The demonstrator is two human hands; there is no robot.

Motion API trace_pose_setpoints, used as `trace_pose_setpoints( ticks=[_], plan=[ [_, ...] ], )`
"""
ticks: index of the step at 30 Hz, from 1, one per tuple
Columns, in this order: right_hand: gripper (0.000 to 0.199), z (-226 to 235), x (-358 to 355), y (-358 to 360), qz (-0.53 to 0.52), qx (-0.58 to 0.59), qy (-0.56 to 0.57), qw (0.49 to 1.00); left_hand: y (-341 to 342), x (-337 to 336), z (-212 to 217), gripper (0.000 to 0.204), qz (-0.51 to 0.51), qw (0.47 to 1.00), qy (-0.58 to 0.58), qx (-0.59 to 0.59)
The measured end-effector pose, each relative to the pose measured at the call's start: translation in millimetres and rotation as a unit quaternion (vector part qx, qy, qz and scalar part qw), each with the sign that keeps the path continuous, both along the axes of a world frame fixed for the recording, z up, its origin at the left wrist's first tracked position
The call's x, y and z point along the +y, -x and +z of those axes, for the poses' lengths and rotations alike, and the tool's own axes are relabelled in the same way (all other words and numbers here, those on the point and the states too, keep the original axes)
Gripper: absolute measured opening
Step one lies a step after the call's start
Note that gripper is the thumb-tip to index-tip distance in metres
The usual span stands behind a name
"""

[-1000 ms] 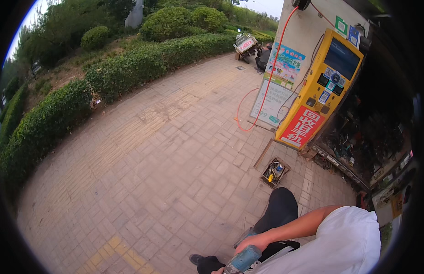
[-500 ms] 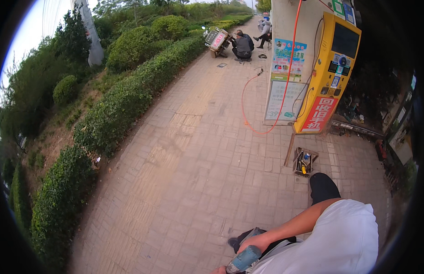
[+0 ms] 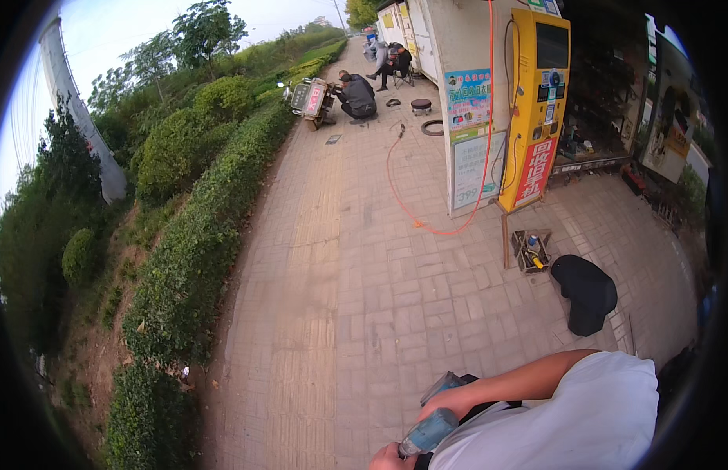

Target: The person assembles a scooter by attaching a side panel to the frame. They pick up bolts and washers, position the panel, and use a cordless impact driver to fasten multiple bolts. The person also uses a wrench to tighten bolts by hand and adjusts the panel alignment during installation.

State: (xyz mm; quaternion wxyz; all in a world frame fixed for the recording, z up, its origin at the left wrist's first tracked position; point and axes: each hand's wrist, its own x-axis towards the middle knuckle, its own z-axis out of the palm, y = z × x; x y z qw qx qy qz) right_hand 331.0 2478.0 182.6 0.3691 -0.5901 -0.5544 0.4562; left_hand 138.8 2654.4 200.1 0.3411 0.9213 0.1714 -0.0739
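At the lower edge, my right hand (image 3: 451,401) is wrapped round the grip of a teal cordless drill (image 3: 429,432). Its battery end (image 3: 442,385) sticks out above the hand. My left hand (image 3: 391,457) is curled against the front end of the drill, partly cut off by the picture's edge. What its fingers pinch there is hidden. My right arm, in a white sleeve, comes in from the lower right. Ahead of it shows my dark-clad knee (image 3: 585,291).
An open tool tray (image 3: 530,251) with a yellow-handled tool stands on the paving beside a yellow kiosk machine (image 3: 536,110). An orange hose (image 3: 450,233) loops over the ground. Farther off, a person (image 3: 357,97) crouches by a tipped vehicle (image 3: 310,99). A hedge (image 3: 199,235) runs along the left.
My view has tilted and shifted, so the machine stands more upright and more of my knee shows. The drill stays in my right hand; more of my left hand has come into view.
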Motion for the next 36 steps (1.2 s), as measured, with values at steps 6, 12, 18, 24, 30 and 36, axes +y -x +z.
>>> trace_pose_setpoints(
  ticks=[6,12,18,24,30,36],
  plan=[
    [0.039,7.3,10.4,-44.5,-0.128,0.052,-0.024,0.99,-93.2,55.1,20.8,0.025,-0.144,0.989,0.033,-0.02],
    [0.039,-24.5,0.6,-121.2,-0.178,0.069,-0.067,0.979,-186.3,56.1,17.2,0.024,-0.172,0.984,0.03,-0.031],
    [0.043,-50.7,-17.8,-213.5,-0.218,0.068,-0.113,0.967,-290.6,44.6,18.5,0.025,-0.211,0.976,0.028,-0.042],
    [0.039,-64.3,-28.9,-273.1,-0.242,0.023,-0.107,0.964,-348.4,40.5,12.2,0.024,-0.235,0.972,0.012,-0.02],
    [0.039,-54.5,-40.4,-297.2,-0.305,-0.002,-0.055,0.951,-408.3,39.0,10.7,0.017,-0.329,0.934,-0.079,-0.119],
    [0.049,-60.6,-54.3,-307.6,-0.34,0.039,-0.038,0.939,-450.2,27.1,19.4,0.031,-0.318,0.93,-0.147,-0.11]
  ],
)
